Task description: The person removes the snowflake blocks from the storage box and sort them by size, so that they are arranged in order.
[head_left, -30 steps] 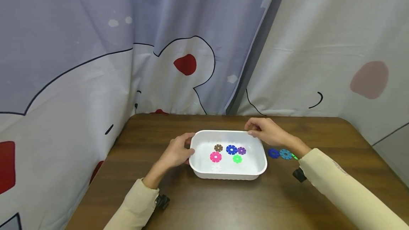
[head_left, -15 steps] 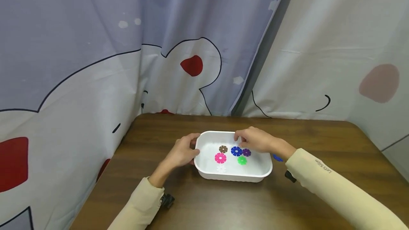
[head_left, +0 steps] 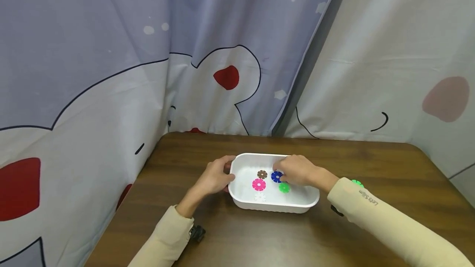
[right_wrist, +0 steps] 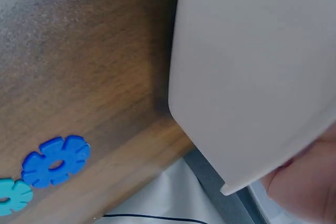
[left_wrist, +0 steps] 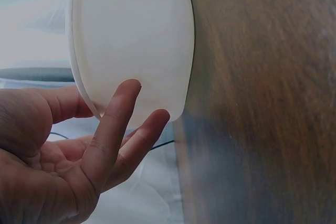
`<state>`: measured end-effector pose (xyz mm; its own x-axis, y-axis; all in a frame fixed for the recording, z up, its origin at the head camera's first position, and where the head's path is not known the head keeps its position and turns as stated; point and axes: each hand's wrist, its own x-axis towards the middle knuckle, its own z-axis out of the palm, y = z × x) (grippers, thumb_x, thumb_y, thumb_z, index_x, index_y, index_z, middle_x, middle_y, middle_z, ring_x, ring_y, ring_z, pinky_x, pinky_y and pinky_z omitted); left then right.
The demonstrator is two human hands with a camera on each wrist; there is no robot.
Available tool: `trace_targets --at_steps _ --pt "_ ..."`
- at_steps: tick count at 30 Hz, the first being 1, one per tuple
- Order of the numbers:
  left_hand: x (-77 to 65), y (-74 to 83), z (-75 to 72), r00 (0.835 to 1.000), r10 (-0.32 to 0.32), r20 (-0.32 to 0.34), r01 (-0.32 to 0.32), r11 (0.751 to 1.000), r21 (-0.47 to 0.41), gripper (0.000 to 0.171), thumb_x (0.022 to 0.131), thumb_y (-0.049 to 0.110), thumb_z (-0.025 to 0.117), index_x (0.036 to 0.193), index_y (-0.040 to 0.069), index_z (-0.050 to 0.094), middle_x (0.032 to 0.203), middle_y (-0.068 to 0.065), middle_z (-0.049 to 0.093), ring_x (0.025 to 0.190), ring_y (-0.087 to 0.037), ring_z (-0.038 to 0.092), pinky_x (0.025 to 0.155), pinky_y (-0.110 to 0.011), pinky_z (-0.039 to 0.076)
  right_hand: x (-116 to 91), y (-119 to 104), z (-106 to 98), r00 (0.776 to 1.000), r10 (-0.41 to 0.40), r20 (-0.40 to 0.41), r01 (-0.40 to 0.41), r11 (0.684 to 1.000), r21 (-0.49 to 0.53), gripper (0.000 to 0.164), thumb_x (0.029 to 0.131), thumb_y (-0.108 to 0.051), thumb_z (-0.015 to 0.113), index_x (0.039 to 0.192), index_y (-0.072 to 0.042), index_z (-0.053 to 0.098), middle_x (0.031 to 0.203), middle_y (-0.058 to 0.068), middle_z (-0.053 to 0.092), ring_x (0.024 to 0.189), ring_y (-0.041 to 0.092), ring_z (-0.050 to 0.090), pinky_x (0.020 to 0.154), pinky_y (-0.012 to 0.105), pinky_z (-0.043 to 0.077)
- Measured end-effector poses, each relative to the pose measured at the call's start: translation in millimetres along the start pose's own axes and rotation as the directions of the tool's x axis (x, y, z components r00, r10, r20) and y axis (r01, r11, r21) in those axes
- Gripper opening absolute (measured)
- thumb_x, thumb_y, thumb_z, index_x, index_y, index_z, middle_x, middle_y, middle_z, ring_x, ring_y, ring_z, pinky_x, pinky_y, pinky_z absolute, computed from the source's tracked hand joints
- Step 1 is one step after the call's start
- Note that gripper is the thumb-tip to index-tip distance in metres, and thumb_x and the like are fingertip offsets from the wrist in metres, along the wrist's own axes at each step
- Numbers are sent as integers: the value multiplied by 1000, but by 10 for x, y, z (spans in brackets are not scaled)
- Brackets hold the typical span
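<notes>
A white plastic tray (head_left: 272, 208) holds several flower-shaped slotted discs. My left hand (head_left: 214, 177) grips its left end, thumb over the rim; in the left wrist view the fingers (left_wrist: 113, 129) lie along the outer wall (left_wrist: 134, 30). My right hand (head_left: 298, 171) reaches inside, thumb and forefinger at the blue disc (head_left: 276, 176). I cannot tell whether they pinch it. Nearby lie a green disc (head_left: 284, 188), a pink disc (head_left: 259, 184), a brown disc (head_left: 262, 174) and a white disc (head_left: 260, 197).
On the wooden table (head_left: 237, 242), right of the tray, a green disc (head_left: 358, 183) shows past the right sleeve. The right wrist view has a blue disc (right_wrist: 71, 153) and a teal disc (right_wrist: 20, 196) there. Printed curtains (head_left: 204, 106) hang behind the table.
My right hand has come from the tray's back right rim down into it, over the discs, covering the purple one. The left hand keeps its grip. The head view has shifted slightly.
</notes>
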<state>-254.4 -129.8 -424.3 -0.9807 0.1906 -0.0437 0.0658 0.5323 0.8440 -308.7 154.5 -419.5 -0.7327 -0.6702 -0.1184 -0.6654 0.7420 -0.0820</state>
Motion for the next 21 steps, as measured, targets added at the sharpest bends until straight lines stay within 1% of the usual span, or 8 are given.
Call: trace_targets --at_steps 4,7,9,11,14,15,18,21 --pt "1 -7 3 1000 -4 3 4 1000 -4 59 94 -7 69 151 -1 53 131 -31 67 75 -28 75 53 -37 65 3 3 42 1000 -13 -9 13 1000 -13 29 93 -20 82 121 -13 77 110 5 76 94 21 67 90 48 62" --pt "3 -6 -4 1000 -7 0 7 1000 -6 59 94 -6 69 151 -1 53 132 -31 67 76 -28 75 53 -36 65 22 -3 45 1000 -23 -14 23 1000 -14 28 92 -19 83 119 -13 77 108 5 75 93 21 66 89 48 62" --pt "2 -8 -8 1000 -8 -4 8 1000 -9 59 94 -6 68 151 -1 53 131 -31 67 75 -29 76 54 -37 65 37 -11 44 1000 -20 -8 20 1000 -15 22 92 -18 83 112 -13 75 100 3 72 88 20 64 83 46 61" --pt "3 -10 -8 1000 0 -5 0 1000 -7 59 93 -6 68 151 -1 53 130 -31 68 73 -28 76 53 -37 65 49 -14 44 1000 -19 -3 18 1000 -23 18 92 -17 83 104 -16 69 89 -1 66 82 18 60 74 41 58" --pt "7 -17 -2 1000 16 -2 -16 1000 -3 60 93 -7 67 151 -3 53 128 -32 69 70 -28 76 52 -37 65 56 -16 36 1000 -1 1 1 999 -33 26 90 -18 84 96 -20 59 78 -6 54 75 15 54 64 35 49" --pt "10 -21 0 1000 20 -1 -20 1000 -1 60 93 -7 66 151 -3 52 128 -31 69 69 -27 75 52 -37 65 56 -16 32 1000 1 -5 -1 999 -35 29 90 -19 85 96 -20 57 77 -7 52 74 14 53 62 34 47" --pt "13 -25 0 1000 23 -4 -23 1000 -4 60 92 -7 67 151 -3 52 127 -31 69 68 -27 75 52 -37 65 53 -17 18 1000 13 -22 -14 999 -40 33 88 -22 87 96 -21 55 74 -9 51 69 13 52 57 30 42" --pt "17 -38 -3 1000 23 -7 -24 1000 -7 60 92 -7 66 150 -3 53 126 -32 69 67 -28 75 52 -38 65 48 -15 3 999 16 -33 -17 999 -43 36 87 -25 88 94 -20 54 71 -8 51 64 13 50 54 29 38"
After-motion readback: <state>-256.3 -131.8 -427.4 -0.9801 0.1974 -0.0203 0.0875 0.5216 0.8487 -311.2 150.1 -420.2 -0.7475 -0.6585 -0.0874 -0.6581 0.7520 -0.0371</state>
